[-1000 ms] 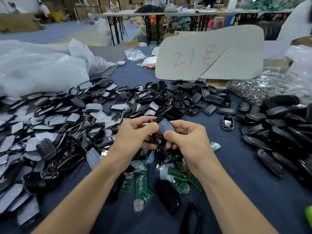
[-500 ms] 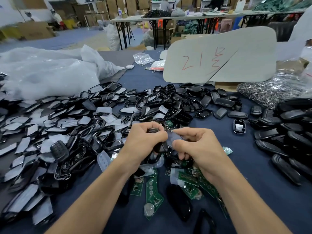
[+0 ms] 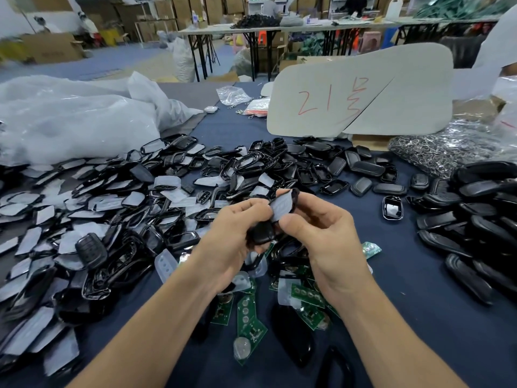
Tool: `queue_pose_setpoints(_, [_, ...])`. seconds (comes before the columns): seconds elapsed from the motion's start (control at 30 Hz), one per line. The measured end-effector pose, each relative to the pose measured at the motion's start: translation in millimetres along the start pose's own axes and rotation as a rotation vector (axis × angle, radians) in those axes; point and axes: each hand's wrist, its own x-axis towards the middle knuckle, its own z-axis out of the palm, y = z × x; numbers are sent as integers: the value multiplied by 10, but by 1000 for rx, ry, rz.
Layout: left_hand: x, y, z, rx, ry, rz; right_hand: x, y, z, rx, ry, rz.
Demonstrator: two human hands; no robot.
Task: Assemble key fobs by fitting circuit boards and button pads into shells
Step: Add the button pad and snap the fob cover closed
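Nearest, green circuit boards [image 3: 249, 323] lie scattered on the blue cloth [image 3: 419, 317]. Above them the left hand [image 3: 237, 236] curls round a black shell [image 3: 261, 232], while the right hand [image 3: 327, 239] pinches a pale grey piece [image 3: 282, 207] (perhaps a button pad; it is blurred) against the shell's top. Beyond, loose shells [image 3: 251, 166] lie heaped before a grey card [image 3: 391, 107].

- A dark blue cloth [image 3: 419, 317] covers most of the near table [image 3: 193, 92].
- A long folding table [image 3: 349, 25] on black legs stands across the back.
- Cardboard boxes [image 3: 212, 7] are stacked along the far wall.
- The floor [image 3: 117, 61] is blue-grey.
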Motion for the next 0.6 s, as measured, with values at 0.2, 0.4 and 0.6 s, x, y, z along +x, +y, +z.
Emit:
queue_pose_setpoints(0.2, [-35, 9, 15, -55, 101, -81, 67, -67, -97, 414, 17, 316])
queue_pose_setpoints(0.4, [16, 6, -96, 355, 321, 206, 61, -135, -110, 466, -46, 452])
queue_pose_setpoints(0.6, [3, -51, -135, 593, 431, 301, 56, -152, -119, 437, -12, 526])
